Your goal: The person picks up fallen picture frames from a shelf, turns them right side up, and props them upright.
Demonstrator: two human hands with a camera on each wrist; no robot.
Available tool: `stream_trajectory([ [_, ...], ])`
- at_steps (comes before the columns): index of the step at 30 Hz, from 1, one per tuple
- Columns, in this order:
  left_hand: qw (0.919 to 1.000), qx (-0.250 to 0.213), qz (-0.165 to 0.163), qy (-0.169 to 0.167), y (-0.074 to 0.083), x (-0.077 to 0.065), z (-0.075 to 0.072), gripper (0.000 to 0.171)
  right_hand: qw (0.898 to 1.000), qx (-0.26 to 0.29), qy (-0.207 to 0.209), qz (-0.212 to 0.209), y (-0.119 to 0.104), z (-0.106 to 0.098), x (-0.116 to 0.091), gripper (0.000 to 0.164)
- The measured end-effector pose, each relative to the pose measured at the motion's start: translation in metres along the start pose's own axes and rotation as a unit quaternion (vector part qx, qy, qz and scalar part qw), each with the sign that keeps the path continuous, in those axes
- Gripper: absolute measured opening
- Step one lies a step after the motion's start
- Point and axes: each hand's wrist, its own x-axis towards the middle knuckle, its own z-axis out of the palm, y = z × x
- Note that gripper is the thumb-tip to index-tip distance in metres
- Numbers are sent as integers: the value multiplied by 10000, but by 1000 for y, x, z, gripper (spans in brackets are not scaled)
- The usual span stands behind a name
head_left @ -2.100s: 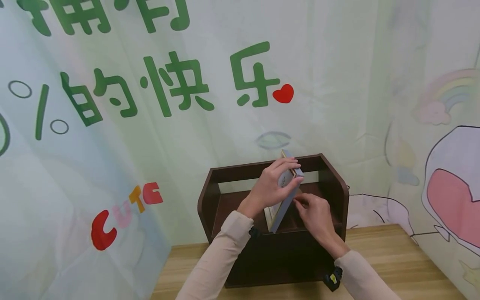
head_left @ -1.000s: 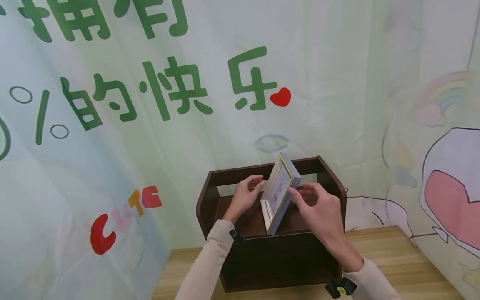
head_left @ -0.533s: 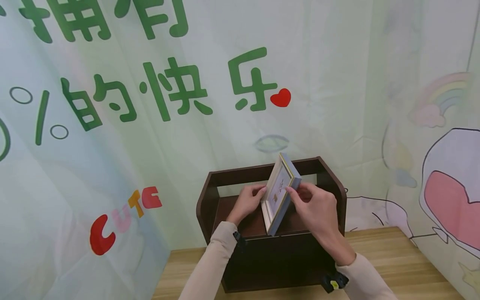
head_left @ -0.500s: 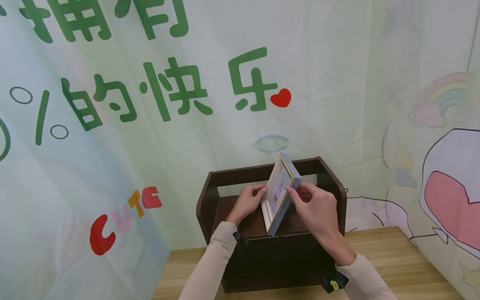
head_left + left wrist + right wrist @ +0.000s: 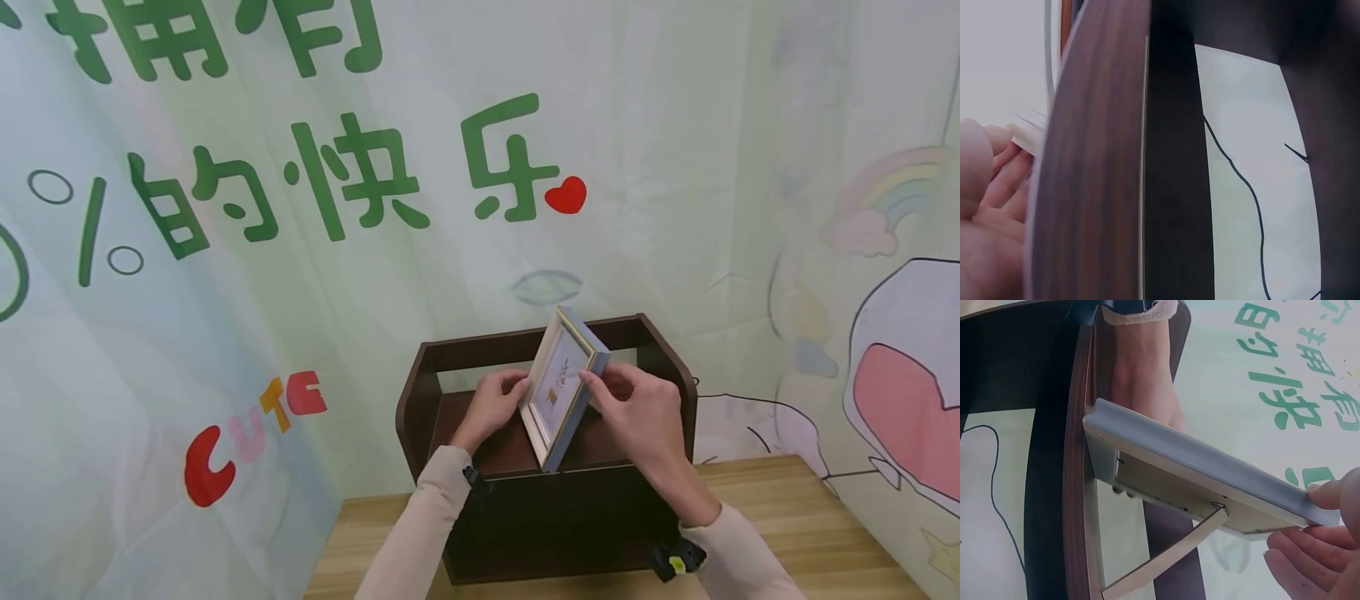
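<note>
A picture frame [image 5: 564, 385] with a grey-blue outer edge, a gold line and a small plant print leans on top of the dark brown shelf unit [image 5: 562, 525], its face turned left. My left hand [image 5: 487, 408] pinches its left edge between thumb and fingers. With thumb in front and fingers behind, my right hand [image 5: 641, 421] grips the upper right edge. The right wrist view shows the back of the frame, with its support leg [image 5: 1166, 553] swung out. Most of my left hand's grip is hidden in the left wrist view by the shelf's front board [image 5: 1088, 162].
The shelf unit stands on a wood-grain table [image 5: 780, 508] against a printed cloth backdrop [image 5: 660, 208]. Raised side panels [image 5: 667, 367] and a back rail bound its top. A dark cable [image 5: 1254, 200] shows through the shelf's opening.
The left hand has gone from the frame's top to its left edge. The right hand has moved from behind the frame to its upper right edge. The frame's face has turned slightly toward me.
</note>
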Motion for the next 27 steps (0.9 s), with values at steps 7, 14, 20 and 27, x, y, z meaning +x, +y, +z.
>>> stream_trajectory([
  [7, 9999, 85, -113, 25, 1, -5, -6, 30, 9999, -160, -12, 64, 7, -4, 6, 27],
  [14, 9999, 107, 55, 94, 0, -16, -13, 26, 9991, -305, -262, 150, 10, -9, 16, 30],
  [20, 9998, 91, 92, 138, -4, -25, -19, 23, 9952, -206, -773, 570, 13, -12, 23, 35],
  [27, 9999, -95, -41, 34, -3, -37, -27, 31, 9883, 54, -1249, 878, 16, -12, 32, 39],
])
